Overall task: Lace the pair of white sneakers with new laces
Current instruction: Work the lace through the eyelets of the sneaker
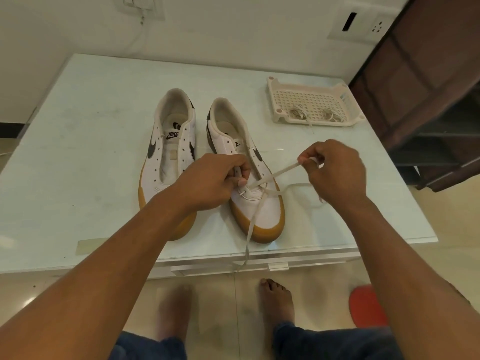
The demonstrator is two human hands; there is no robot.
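Two white sneakers with tan soles stand side by side on the glass table [78, 157], toes toward me. The left sneaker [170, 152] has bare eyelets. On the right sneaker [262, 209] a cream lace [253, 222] runs through the lowest eyelets. My left hand [210, 181] pinches the lace at an eyelet near the toe. My right hand [335, 170] pinches the other end of the lace and holds it taut up and to the right. One loose lace end hangs over the table's front edge.
A cream perforated plastic tray [314, 100] sits at the back right of the table with two bundled laces [298, 114] in it. A dark wooden shelf unit [428, 94] stands to the right. My bare feet and a red object [363, 305] are on the floor.
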